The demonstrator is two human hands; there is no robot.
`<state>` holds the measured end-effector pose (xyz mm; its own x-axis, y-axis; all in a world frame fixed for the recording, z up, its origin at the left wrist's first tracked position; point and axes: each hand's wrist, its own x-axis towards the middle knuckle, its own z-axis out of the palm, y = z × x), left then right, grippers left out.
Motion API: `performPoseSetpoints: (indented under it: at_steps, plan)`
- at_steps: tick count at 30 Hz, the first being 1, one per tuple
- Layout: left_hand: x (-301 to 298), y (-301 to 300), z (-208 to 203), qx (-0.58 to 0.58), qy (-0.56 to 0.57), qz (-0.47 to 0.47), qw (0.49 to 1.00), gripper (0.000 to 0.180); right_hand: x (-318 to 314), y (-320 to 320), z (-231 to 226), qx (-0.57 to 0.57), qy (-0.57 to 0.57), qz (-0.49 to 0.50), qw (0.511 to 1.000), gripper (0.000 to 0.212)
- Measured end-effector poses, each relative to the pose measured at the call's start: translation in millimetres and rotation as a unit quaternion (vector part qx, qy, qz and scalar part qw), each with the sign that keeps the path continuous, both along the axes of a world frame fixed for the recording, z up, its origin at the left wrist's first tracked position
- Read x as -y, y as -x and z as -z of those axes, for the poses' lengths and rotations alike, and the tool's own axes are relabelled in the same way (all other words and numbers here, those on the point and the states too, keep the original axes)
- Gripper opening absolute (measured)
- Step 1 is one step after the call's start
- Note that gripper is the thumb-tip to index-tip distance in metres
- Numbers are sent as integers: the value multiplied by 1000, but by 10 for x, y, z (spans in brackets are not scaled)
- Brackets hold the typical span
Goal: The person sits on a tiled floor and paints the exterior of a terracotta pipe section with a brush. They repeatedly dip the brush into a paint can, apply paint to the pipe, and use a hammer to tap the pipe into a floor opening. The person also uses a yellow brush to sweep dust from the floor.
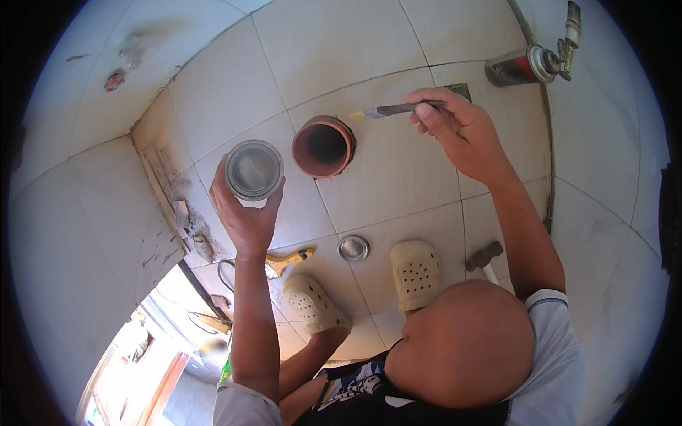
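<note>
Inside of reddish pipe (pixel 301 149) dark, depth cannot be seen. Content of can (pixel 253 144) unclear; some left fingers hidden behind it. Hammer (pixel 485 257) handle partly covered by knee (pixel 469 344). Walls bound tiled floor (pixel 398 163) on left and right; bare tiles lie far from and right of pipe. Left hand (pixel 245 216) grasps can around side, left of pipe. Right hand (pixel 465 135) pinches brush (pixel 394 110) by handle, bristles pointing left, near pipe's far-right rim; contact cannot be told.
</note>
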<state>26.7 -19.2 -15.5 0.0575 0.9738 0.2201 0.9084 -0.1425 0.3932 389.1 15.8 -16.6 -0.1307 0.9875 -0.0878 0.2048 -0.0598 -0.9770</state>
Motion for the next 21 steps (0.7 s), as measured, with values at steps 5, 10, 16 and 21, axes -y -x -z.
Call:
performPoseSetpoints:
  at_steps: [5, 10, 16, 21]
  plan:
    - [131, -20, -58, 11, 2, -3, 1000, 96, 133, 34, 15, 53, -57, -48, 996, 18]
    - [236, -53, -82, 0, -3, 4, 1000, 95, 355, 203, 126, 85, -79, -38, 993, 21]
    - [322, -124, -121, 8, 13, 0, 1000, 95, 496, 396, 297, 80, -133, -25, 988, 21]
    - [357, -152, -159, 19, 14, -3, 1000, 94, 455, 367, 312, 87, -132, -16, 987, 22]
